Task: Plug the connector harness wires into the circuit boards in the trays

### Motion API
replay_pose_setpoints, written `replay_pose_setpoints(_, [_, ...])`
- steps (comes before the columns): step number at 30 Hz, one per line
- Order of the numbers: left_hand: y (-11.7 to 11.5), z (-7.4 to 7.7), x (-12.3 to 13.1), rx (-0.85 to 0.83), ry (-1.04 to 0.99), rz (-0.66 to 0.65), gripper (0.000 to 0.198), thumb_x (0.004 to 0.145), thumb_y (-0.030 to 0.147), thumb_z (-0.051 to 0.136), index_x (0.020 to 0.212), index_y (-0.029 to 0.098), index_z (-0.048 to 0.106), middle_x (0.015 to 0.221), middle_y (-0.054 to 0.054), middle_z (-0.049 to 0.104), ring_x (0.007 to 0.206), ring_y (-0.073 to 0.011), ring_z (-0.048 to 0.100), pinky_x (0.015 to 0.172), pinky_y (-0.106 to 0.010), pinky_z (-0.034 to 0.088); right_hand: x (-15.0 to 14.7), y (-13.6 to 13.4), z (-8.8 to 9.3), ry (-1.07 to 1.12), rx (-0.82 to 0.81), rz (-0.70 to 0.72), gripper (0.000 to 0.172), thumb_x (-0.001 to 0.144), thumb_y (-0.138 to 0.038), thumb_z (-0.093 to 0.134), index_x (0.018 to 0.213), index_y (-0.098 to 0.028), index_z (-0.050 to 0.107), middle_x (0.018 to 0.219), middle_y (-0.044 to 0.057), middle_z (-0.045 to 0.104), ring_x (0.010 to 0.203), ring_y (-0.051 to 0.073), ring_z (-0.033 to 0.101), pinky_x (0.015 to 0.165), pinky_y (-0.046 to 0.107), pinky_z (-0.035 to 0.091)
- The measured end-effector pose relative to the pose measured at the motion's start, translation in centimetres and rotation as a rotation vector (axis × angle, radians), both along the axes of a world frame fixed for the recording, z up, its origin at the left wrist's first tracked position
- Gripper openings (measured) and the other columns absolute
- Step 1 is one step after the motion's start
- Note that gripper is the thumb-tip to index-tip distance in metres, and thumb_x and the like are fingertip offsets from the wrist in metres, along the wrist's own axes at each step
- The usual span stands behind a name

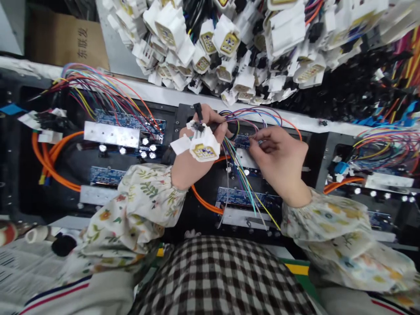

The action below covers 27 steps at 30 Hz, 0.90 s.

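My left hand point(192, 168) is closed around a bundle of thin coloured wires point(241, 168), with finger and thumb pinching them. A white plug connector point(205, 148) with a yellow face rests over the back of this hand, and a small black connector point(198, 111) sticks up beside it. My right hand point(280, 159) is pinched at the upper blue circuit board point(242, 141), at a thin wire whose end is hidden by the fingertips. Other wires loop over from the bundle towards this board. Loose wire ends hang down across the lower circuit board point(249, 197).
A pile of white connectors point(226, 39) sits along the back. To the left, another black housing holds a wired circuit board point(131, 118) and thick orange cables point(49, 164). A similar wired board point(387, 162) lies right. A cardboard box point(65, 41) stands back left.
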State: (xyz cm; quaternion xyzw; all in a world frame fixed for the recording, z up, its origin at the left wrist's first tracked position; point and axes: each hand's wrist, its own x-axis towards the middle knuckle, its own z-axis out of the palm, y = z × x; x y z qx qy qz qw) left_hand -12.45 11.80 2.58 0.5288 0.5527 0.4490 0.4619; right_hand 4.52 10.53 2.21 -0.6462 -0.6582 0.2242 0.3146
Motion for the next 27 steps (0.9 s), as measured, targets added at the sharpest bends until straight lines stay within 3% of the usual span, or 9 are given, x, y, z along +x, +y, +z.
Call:
replay_pose_setpoints(7, [-0.3, 0.7, -0.5, 0.019, 0.013, -0.095, 0.012, 0.087, 0.032, 0.059, 0.088, 0.022, 0.052, 0.085, -0.002, 0.064, 0.078, -0.0164, 0.069, 0.053, -0.021, 0.057, -0.2, 0.0, -0.5, -0.053, 0.012, -0.020, 0.004, 0.075, -0.021, 0.060, 0.072, -0.018, 0.061, 0.058, -0.003, 0.058, 0.046, 0.007, 0.049, 0.049, 0.022, 0.038])
replay_pose_setpoints(17, [0.4, -0.1, 0.1, 0.015, -0.080, -0.055, 0.014, 0.082, 0.029, 0.062, 0.083, 0.022, 0.050, 0.077, -0.002, 0.068, 0.065, -0.0177, 0.067, 0.041, -0.024, 0.051, -0.2, -0.1, -0.5, -0.110, -0.001, 0.004, 0.005, 0.076, -0.022, 0.058, 0.073, -0.020, 0.062, 0.051, -0.005, 0.053, 0.044, 0.008, 0.047, 0.049, 0.023, 0.036])
replay_pose_setpoints(20, [0.3, 0.0, 0.0, 0.016, -0.059, -0.054, 0.013, 0.083, 0.029, 0.061, 0.084, 0.022, 0.050, 0.076, -0.002, 0.068, 0.063, -0.0166, 0.067, 0.043, -0.024, 0.052, -0.1, 0.1, -0.5, -0.121, -0.002, 0.039, 0.006, 0.077, -0.023, 0.058, 0.075, -0.020, 0.063, 0.056, -0.004, 0.058, 0.045, 0.008, 0.047, 0.049, 0.023, 0.037])
replay_pose_setpoints(25, [0.1, 0.4, 0.1, 0.039, -0.048, -0.027, 0.015, 0.084, 0.029, 0.063, 0.082, 0.021, 0.050, 0.079, -0.002, 0.069, 0.056, -0.0132, 0.066, 0.046, -0.024, 0.054, -0.4, -0.4, 1.3, -0.201, -0.037, 0.068, 0.015, 0.076, -0.034, 0.066, 0.079, -0.019, 0.064, 0.065, 0.000, 0.063, 0.053, 0.011, 0.052, 0.053, 0.025, 0.039])
replay_pose_setpoints(27, [0.1, 0.6, 0.2, 0.039, -0.058, -0.029, 0.016, 0.084, 0.028, 0.063, 0.081, 0.022, 0.049, 0.080, -0.002, 0.069, 0.059, -0.0129, 0.066, 0.045, -0.022, 0.054, -0.3, -1.2, 2.6, -0.293, -0.055, 0.174, 0.016, 0.076, -0.035, 0.065, 0.079, -0.019, 0.065, 0.070, 0.002, 0.063, 0.059, 0.014, 0.055, 0.055, 0.027, 0.039])
